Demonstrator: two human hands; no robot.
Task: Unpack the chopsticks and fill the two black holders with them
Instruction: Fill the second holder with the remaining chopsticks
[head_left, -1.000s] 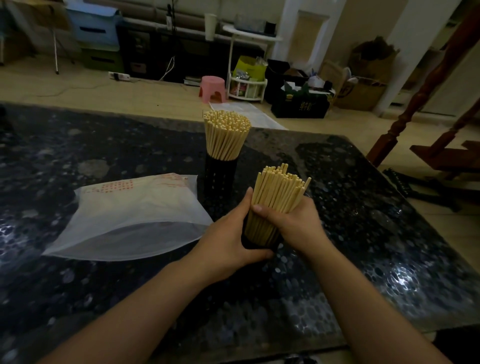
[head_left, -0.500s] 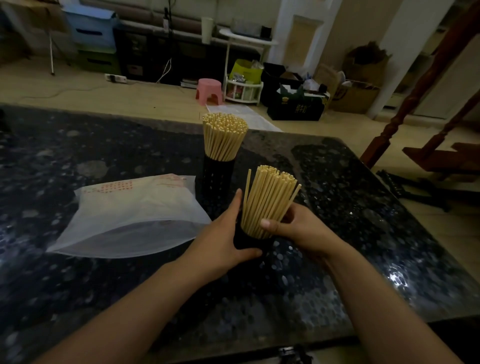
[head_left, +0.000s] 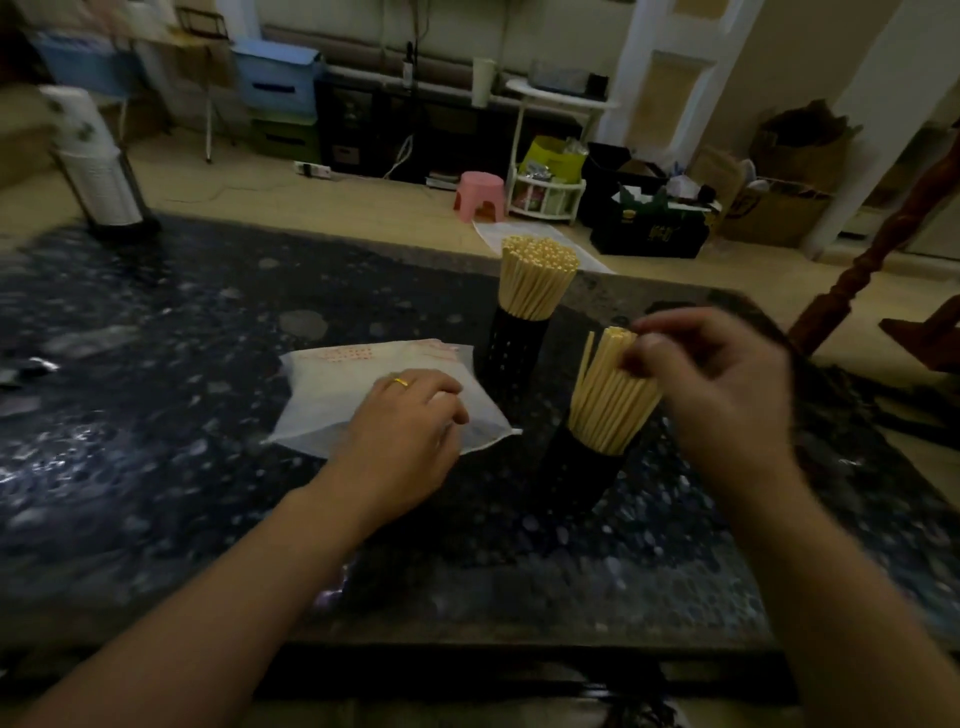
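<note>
Two black perforated holders stand on the dark speckled table (head_left: 156, 415). The far holder (head_left: 514, 348) carries a full bundle of pale chopsticks (head_left: 537, 283). The near holder (head_left: 582, 473) also holds a bundle of chopsticks (head_left: 608, 400), one stick leaning out to the left. My right hand (head_left: 717, 384) rests its fingertips on the tops of the near bundle. My left hand (head_left: 405, 436), with a gold ring, lies on the white plastic bag (head_left: 332, 395) left of the holders, fingers curled; whether it pinches the bag is unclear.
A white cylindrical appliance (head_left: 96, 166) stands at the table's far left corner. Behind the table lie a pink stool (head_left: 480, 195), a white rack (head_left: 545, 192), boxes and bags. A red wooden post (head_left: 883, 244) rises at the right.
My left hand left the near holder and moved left onto the plastic bag. My right hand rose from the bundle's side to its top. The camera tilted up.
</note>
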